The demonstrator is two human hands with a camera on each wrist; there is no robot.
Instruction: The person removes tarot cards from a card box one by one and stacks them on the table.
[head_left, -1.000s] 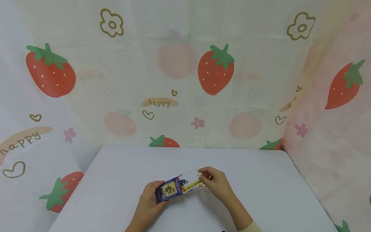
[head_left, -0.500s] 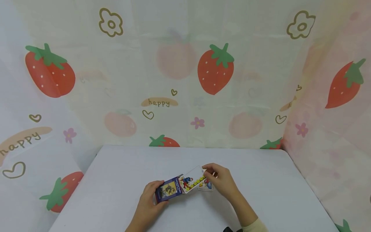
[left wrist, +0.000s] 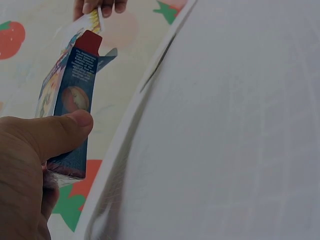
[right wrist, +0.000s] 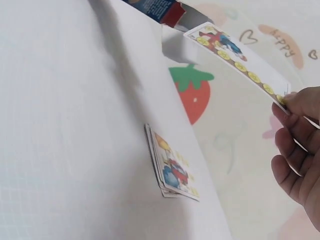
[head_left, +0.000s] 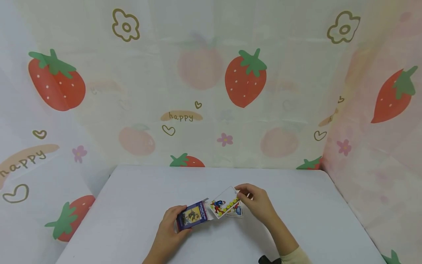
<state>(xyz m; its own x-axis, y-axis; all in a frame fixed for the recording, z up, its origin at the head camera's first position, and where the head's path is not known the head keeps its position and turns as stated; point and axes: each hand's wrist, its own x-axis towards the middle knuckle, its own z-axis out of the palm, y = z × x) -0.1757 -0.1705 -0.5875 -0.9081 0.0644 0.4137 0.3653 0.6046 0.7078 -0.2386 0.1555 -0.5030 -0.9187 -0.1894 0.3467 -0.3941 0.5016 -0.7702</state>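
My left hand [head_left: 168, 228] grips a dark blue card box [head_left: 193, 215] with a picture on its front, tilted up to the right. In the left wrist view the thumb presses the box's printed side [left wrist: 80, 82], and its red-lined flap stands open. Just off the box's open end, my right hand [head_left: 258, 202] pinches a picture card [head_left: 224, 203] by its far corner, between thumb and fingers. The card has a row of yellow discs along one edge. Beneath it on the table lies a small stack of cards [right wrist: 175, 170], partly covered in the head view.
A white table [head_left: 141, 190] spreads under both hands. Strawberry-printed cloth [head_left: 197, 91] hangs at the back and both sides. A black object [head_left: 268, 259] shows at the lower edge, near the right sleeve [head_left: 296, 256].
The right hand has moved to the right and drawn the card out of the box, so a gap now shows between them. The left hand and box have stayed put.
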